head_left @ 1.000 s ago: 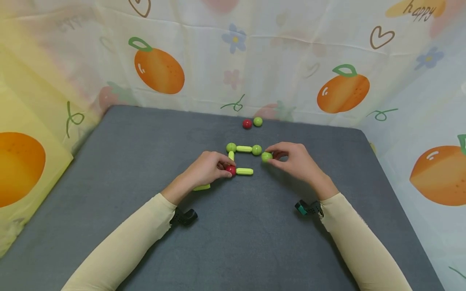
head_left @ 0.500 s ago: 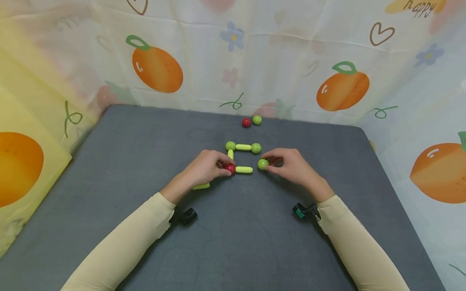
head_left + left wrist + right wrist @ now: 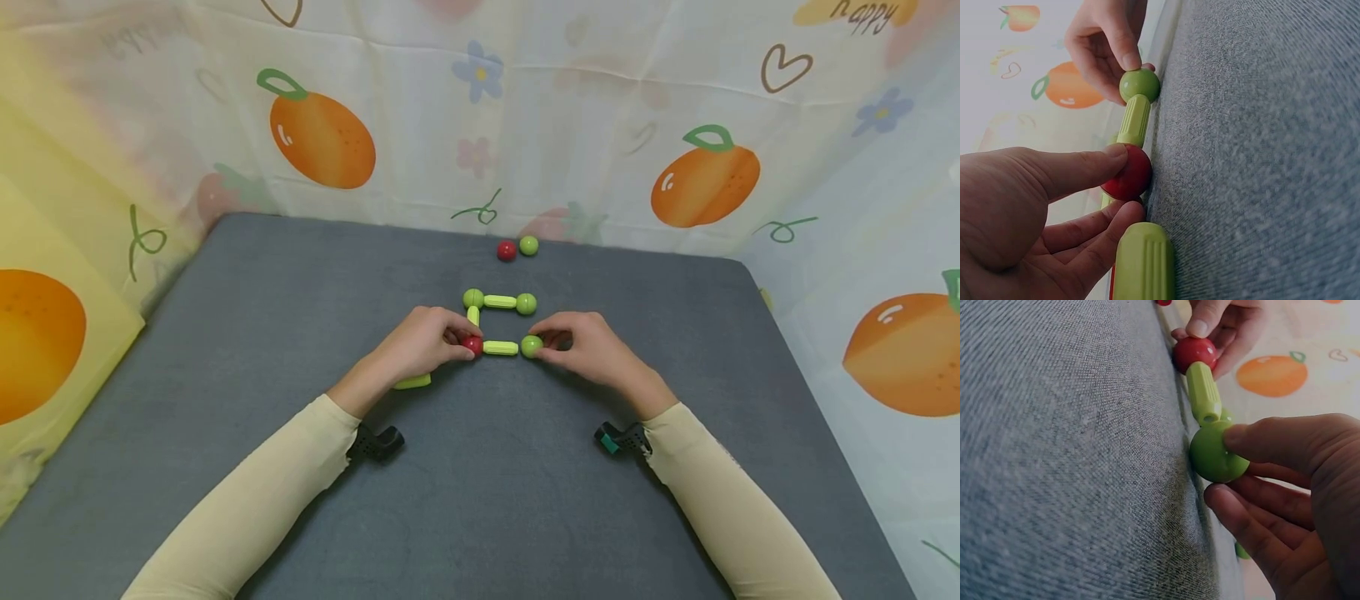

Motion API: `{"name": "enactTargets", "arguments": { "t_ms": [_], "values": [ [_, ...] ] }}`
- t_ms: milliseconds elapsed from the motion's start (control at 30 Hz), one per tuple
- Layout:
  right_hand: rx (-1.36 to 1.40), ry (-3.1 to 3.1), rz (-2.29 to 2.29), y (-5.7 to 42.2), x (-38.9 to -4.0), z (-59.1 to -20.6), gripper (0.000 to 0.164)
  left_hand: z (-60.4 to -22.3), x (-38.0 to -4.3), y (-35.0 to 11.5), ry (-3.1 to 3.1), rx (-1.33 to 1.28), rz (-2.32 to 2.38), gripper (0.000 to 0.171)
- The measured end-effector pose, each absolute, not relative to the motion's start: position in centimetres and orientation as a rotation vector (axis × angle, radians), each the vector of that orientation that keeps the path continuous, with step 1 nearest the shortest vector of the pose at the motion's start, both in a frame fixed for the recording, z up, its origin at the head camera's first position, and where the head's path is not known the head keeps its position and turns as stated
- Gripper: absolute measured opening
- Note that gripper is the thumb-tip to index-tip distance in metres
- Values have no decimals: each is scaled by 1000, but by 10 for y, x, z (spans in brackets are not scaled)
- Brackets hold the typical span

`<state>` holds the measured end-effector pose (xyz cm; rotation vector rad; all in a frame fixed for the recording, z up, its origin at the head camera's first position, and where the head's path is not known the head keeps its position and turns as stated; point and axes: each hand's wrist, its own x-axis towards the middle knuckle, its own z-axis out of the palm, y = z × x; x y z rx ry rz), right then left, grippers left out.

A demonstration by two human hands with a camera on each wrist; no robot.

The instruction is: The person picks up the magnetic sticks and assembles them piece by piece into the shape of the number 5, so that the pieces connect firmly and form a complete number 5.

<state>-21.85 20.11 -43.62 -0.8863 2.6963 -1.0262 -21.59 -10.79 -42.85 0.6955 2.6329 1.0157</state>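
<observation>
Pinching a red ball [image 3: 472, 346] between thumb and fingers, the left hand [image 3: 422, 344] sits at the near left corner of a stick-and-ball frame; the right hand [image 3: 597, 352] grips a green ball [image 3: 531, 347] with thumb and fingertips, just beside the right end of the near rod [image 3: 500, 348], whose left end meets the red ball; whether that green ball touches the rod I cannot tell; from the red ball a side rod [image 3: 473, 316] runs away to the far left ball [image 3: 473, 299], where the far rod [image 3: 499, 302] leads right to the far right ball [image 3: 527, 304]; a yellow-green piece [image 3: 412, 382] lies partly hidden by the left hand; farther off on the grey table [image 3: 480, 508], a loose red ball [image 3: 506, 250] and a loose green ball [image 3: 528, 246] lie near each other.
</observation>
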Motion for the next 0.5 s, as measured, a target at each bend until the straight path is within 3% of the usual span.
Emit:
{"name": "enactTargets", "arguments": {
  "t_ms": [500],
  "values": [
    [-893, 2698, -1064, 199, -217, -440, 26, -428, -216, -107, 2650, 697, 1010, 31]
  ]
}}
